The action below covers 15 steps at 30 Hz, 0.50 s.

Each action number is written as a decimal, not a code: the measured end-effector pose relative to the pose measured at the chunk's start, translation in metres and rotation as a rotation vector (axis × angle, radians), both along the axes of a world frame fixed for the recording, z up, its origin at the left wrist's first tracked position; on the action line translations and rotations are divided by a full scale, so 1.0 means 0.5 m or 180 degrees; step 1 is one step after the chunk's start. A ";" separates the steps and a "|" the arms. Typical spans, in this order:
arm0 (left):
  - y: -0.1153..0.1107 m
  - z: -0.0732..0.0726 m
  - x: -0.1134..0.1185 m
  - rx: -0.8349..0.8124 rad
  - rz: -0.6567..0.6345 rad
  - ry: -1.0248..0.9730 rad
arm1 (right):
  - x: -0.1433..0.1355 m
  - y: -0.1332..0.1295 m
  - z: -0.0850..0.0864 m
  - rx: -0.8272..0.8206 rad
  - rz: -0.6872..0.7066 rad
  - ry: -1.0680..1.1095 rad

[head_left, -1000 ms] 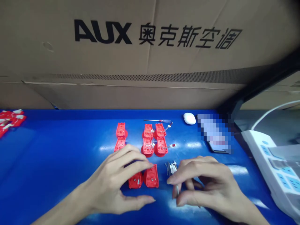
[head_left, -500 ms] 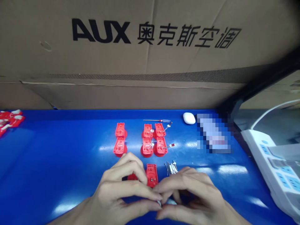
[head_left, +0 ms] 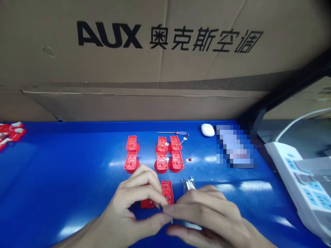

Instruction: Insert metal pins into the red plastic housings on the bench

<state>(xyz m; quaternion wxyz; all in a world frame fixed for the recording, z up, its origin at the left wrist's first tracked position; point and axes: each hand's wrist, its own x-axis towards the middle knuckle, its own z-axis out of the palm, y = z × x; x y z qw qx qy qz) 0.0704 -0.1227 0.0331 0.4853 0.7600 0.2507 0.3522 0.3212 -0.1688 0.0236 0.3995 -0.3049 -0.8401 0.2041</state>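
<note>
My left hand (head_left: 137, 206) and my right hand (head_left: 209, 213) meet at the lower middle, fingertips pinched together. What lies between them is mostly hidden; only a small pale tip shows below the fingers. A red plastic housing (head_left: 167, 190) stands just behind the fingertips, and another red part (head_left: 148, 203) shows partly behind my left hand. Several thin metal pieces with white parts (head_left: 190, 184) lie behind my right hand. Under my right hand a whitish item (head_left: 192, 225) is partly covered.
Red housings (head_left: 161, 162) stand in two rows on the blue table (head_left: 64, 165). Behind them lies a screwdriver (head_left: 178, 133). A white rounded case (head_left: 207, 130), a blurred-out flat object (head_left: 235, 146) and a power strip (head_left: 305, 182) are at right. Red and white parts (head_left: 11, 132) lie far left.
My left fingertips have shifted slightly left and up, and my right fingers now overlap them. The metal piece seen between them earlier is now mostly hidden. More of the red part behind my left hand shows.
</note>
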 end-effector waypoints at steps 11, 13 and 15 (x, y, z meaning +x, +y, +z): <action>0.007 0.009 -0.007 0.0005 -0.0126 0.0314 | 0.018 -0.005 -0.003 0.0071 -0.0176 -0.0322; 0.012 0.016 -0.015 0.0206 -0.0022 0.0479 | 0.032 0.004 -0.001 -0.0166 -0.0206 -0.0387; 0.018 0.021 -0.022 0.0430 0.0146 0.0520 | 0.048 0.015 0.002 -0.0464 -0.0305 -0.0545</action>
